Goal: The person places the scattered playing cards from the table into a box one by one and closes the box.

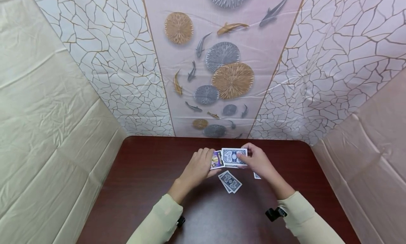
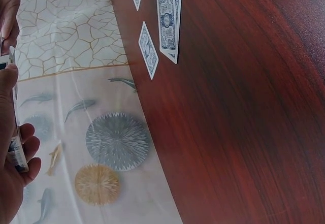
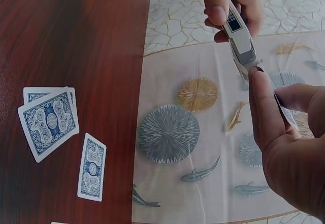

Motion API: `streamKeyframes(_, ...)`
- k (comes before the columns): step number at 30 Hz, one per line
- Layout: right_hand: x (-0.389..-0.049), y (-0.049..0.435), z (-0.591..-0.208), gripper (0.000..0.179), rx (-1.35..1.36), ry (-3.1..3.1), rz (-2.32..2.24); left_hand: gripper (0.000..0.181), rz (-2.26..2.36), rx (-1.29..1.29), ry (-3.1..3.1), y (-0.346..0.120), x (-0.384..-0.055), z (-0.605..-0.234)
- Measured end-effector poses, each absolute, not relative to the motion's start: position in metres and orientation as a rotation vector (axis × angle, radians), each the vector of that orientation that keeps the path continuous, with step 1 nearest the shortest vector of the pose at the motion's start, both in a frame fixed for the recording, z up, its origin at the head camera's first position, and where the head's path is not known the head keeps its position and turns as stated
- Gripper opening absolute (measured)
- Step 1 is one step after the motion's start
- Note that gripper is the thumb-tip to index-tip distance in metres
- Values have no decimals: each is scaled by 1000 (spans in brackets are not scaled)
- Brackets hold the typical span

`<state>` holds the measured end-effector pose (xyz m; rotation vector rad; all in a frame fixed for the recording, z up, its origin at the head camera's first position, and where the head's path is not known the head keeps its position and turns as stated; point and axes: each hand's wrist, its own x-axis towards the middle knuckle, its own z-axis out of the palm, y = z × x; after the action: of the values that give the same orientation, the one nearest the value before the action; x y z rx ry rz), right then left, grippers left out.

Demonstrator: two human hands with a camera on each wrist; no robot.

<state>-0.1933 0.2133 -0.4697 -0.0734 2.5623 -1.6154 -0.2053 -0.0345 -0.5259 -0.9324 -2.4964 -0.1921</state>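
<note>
My left hand [image 1: 197, 164] grips a small card box [image 1: 217, 160] with purple and yellow print. Its white narrow side with a dark label faces the right wrist view. My right hand [image 1: 257, 160] holds blue-backed playing cards [image 1: 233, 156], thumb on top and fingers underneath. The cards' left edge meets the end of the box, and both are held up over the far part of the table. Below the hands, two overlapping playing cards [image 1: 231, 182] lie face down. A single face-down card [image 3: 92, 167] lies beside this pair in the right wrist view.
The dark red-brown table [image 1: 142, 201] ends at a patterned cloth wall [image 1: 209, 60] behind the hands. Beige cloth walls [image 1: 47, 113] flank it. Another card [image 1: 257, 176] shows partly from under the right forearm.
</note>
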Motion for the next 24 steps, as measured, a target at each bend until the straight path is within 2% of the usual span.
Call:
streamKeyframes(15,-196,217,-458,25,-179,2687,-1302,76,-148,-938,-2466,-32,-203,-527)
streamKeyframes(24,-202,211,-458,25,-248,2633,-1317,74,-137,-953,-2460,-29,-202,-525)
